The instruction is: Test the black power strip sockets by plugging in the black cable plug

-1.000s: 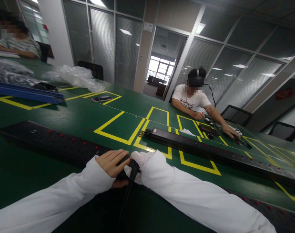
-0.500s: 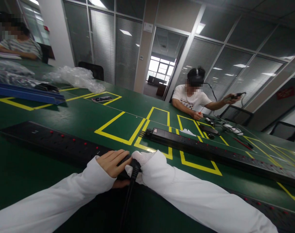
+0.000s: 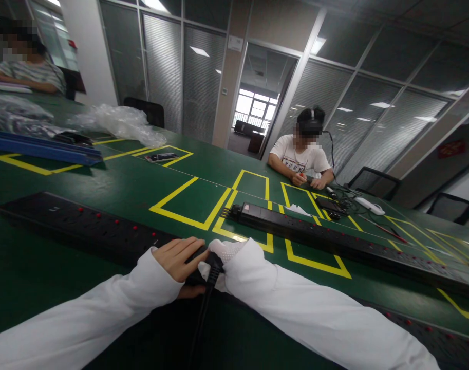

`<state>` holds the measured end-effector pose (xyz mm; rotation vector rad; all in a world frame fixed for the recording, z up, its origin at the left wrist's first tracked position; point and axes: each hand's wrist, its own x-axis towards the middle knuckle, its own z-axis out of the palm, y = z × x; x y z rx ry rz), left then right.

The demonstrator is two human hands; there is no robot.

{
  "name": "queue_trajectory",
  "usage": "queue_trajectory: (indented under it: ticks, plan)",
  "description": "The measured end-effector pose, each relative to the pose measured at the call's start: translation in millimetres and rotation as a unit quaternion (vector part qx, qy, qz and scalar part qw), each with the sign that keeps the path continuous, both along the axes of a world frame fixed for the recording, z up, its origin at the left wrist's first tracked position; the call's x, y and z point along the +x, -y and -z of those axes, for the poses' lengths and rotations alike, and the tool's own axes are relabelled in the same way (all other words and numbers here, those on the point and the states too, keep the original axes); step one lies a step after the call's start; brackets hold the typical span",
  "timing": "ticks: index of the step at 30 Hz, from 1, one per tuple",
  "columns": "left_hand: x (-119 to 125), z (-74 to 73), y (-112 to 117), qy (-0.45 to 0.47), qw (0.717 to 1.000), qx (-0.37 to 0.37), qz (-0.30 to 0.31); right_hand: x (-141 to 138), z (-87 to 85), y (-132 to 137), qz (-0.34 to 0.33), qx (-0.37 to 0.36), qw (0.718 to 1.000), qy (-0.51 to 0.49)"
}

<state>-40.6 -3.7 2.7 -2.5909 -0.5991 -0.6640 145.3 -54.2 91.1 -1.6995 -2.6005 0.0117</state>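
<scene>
A long black power strip with red switches lies across the green table in front of me. My bare left hand is wrapped round its near end, fingers on top and thumb underneath. My right hand, in a white dotted glove, is closed against the same end where a thick black cable leaves the strip and runs down toward me. Both my arms are in white sleeves.
A second black power strip lies over yellow tape boxes farther back. A person in a white shirt sits across the table with small tools. Crumpled plastic wrap, a blue rail and another seated person are at the left.
My hands and the strip have stayed put. The person across the table raised one arm with a tool out to the side, then drew both hands back together on the table.
</scene>
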Motion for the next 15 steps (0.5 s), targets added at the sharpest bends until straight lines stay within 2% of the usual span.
queue_trajectory:
  ticks: [15]
  plan:
    - [0.0, -3.6, 1.2, -0.007, 1.000, -0.004, -0.003, 0.8, 0.3, -0.7, -0.002, 0.001, 1.000, 0.008]
